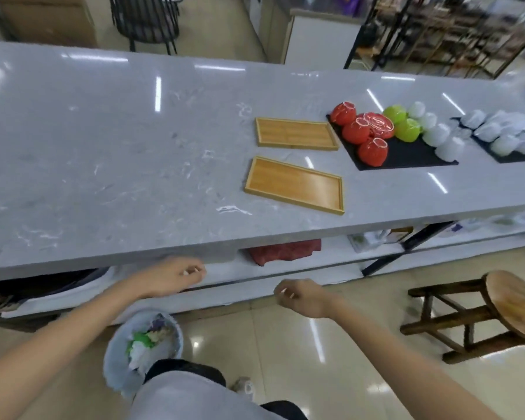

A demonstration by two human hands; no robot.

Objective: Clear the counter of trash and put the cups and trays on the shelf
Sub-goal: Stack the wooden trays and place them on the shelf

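Both hands, left [176, 275] and right [303, 297], hang loosely curled, empty, above the bin [143, 344]; trays [294, 184] and cups [373, 151] sit far right on the counter [103, 147]. No legible writing.

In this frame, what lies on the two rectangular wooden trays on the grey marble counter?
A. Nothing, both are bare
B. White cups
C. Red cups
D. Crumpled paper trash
A: the far rectangular wooden tray and the near rectangular wooden tray both show bare wood, while the upturned red cups and white cups sit on a black mat further right on the grey marble counter.
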